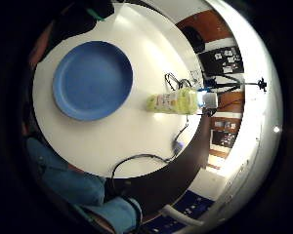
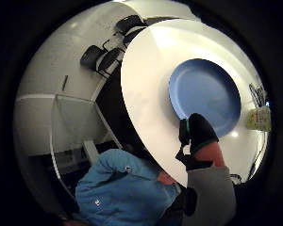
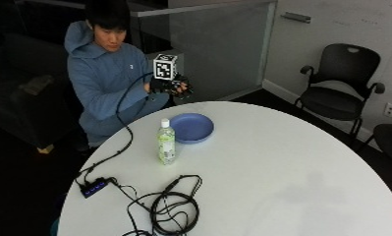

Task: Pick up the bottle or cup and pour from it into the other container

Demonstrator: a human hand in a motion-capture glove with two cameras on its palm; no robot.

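A clear bottle [image 3: 166, 142] with a white cap and a green label stands upright on the round white table [image 3: 280, 167], just left of a blue plate [image 3: 191, 128]. My gloved right hand [image 3: 168, 86] is raised in front of the person's chest, beyond the table's far edge and well apart from both. Its fingers hang loosely curled and hold nothing. The palm views look down on the plate [image 1: 93, 80] and the bottle [image 1: 178, 101] from a distance. The thumb side view shows my thumb [image 2: 200, 132] before the plate [image 2: 205, 89], with the bottle [image 2: 259, 118] beyond.
A coil of black cable [image 3: 173, 206] and a small hub [image 3: 94, 188] lie on the table's near left part, with a cable running up to the glove. Two black chairs [image 3: 339, 83] stand at the right by the wall.
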